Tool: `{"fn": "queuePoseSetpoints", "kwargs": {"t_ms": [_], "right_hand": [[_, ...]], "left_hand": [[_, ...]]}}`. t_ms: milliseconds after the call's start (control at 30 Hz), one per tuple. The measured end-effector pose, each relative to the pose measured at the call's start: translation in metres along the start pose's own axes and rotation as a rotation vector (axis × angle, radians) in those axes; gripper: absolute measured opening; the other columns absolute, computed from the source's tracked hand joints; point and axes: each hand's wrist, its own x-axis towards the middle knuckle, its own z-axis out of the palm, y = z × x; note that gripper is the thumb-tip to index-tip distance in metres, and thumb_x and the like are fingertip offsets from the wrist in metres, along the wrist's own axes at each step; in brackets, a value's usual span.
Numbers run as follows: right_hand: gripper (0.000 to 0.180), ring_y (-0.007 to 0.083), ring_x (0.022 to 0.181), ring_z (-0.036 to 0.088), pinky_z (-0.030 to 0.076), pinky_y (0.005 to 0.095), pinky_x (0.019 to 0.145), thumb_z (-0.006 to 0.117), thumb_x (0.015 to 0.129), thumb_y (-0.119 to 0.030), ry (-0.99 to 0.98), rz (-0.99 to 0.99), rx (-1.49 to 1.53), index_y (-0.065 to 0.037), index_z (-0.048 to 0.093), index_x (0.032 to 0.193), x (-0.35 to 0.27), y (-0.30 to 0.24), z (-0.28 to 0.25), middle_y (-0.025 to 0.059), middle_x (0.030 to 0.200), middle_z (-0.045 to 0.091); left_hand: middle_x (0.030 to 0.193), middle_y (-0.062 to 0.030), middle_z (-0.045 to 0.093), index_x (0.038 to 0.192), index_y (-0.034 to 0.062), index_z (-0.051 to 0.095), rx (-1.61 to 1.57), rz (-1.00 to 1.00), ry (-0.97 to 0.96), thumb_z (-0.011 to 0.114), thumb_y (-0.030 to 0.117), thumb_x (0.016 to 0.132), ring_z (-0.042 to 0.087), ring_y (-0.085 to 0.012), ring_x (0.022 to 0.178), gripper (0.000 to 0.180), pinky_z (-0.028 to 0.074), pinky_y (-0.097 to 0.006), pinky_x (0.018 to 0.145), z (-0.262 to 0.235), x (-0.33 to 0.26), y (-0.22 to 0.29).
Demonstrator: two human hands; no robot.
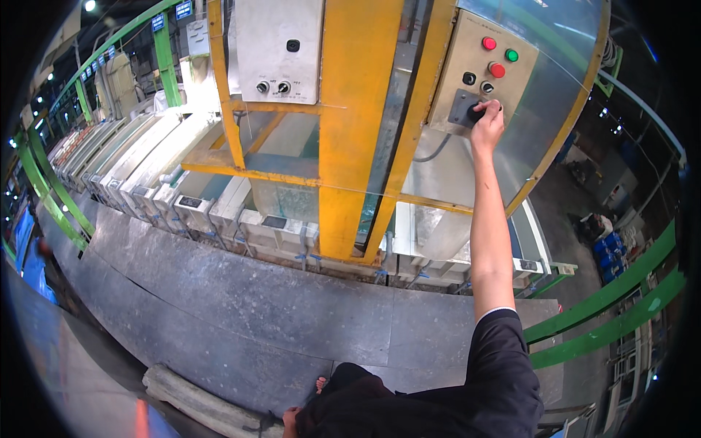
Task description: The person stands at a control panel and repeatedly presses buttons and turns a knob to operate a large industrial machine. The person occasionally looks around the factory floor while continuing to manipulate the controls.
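Note:
My right arm stretches forward to a beige control panel (451, 77) on the yellow-framed machine. There my right hand (488, 130) is closed around a black control knob (475, 111) mounted on a grey square plate (458, 106). Above the knob are a red button (488, 43), a green button (512, 55), a second red button (496, 70) and a rotary selector switch (487, 87). Low in the picture, my left hand (291, 422) hangs beside my dark clothing. Only a small part of it shows, and its fingers are too hidden to read.
A thick yellow post (358, 131) stands ahead, with a white control box (277, 44) to its left. Behind runs a long row of white tanks (139, 157). Grey metal plates (277, 292) form the walkway. Green railings (613, 328) bound the right side.

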Motion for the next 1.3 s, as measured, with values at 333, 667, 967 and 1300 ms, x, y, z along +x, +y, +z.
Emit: {"fn": "queuePoseSetpoints", "kwargs": {"t_ms": [333,667,967,1300], "right_hand": [[0.041,0.0209,0.072,0.055,0.041,0.0327,0.071,0.032,0.093,-0.035,-0.057,0.032,-0.007,-0.002,0.051,0.077,0.001,-0.003,-0.004,0.0071,0.07,0.057],[0.042,0.0214,0.074,0.055,0.041,0.0334,0.073,0.031,0.092,-0.035,-0.06,0.068,-0.02,-0.002,0.052,0.077,0.002,-0.002,-0.005,0.008,0.071,0.059],[0.046,0.0214,0.067,0.057,0.042,0.0329,0.069,0.042,0.086,-0.04,-0.044,0.22,-0.124,-0.004,0.06,0.066,0.013,-0.016,-0.005,0.0079,0.064,0.061],[0.039,0.0169,0.085,0.06,0.042,0.0262,0.079,0.051,0.084,-0.03,0.021,0.196,0.037,0.0,0.065,0.065,-0.003,0.004,-0.006,0.0098,0.085,0.066]], "left_hand": [[0.088,-0.0142,0.064,0.094,0.013,0.066,-0.005,0.002,-0.001,0.058,0.043,0.068,0.061,-0.0259,0.089,0.04,0.047,-0.035,0.079,0.001,0.003,-0.007],[0.085,-0.0146,0.064,0.093,0.0116,0.066,-0.028,0.003,0.009,0.061,0.042,0.068,0.061,-0.0266,0.087,0.039,0.047,-0.035,0.078,-0.004,-0.002,-0.004],[0.089,-0.0132,0.064,0.094,0.014,0.066,-0.01,0.016,-0.023,0.062,0.044,0.068,0.061,-0.0254,0.089,0.04,0.047,-0.034,0.079,-0.005,0.006,-0.018],[0.091,-0.0113,0.064,0.096,0.0182,0.066,0.029,0.016,-0.029,0.062,0.054,0.067,0.061,-0.0242,0.089,0.046,0.047,-0.035,0.077,0.002,0.018,-0.055]]}}
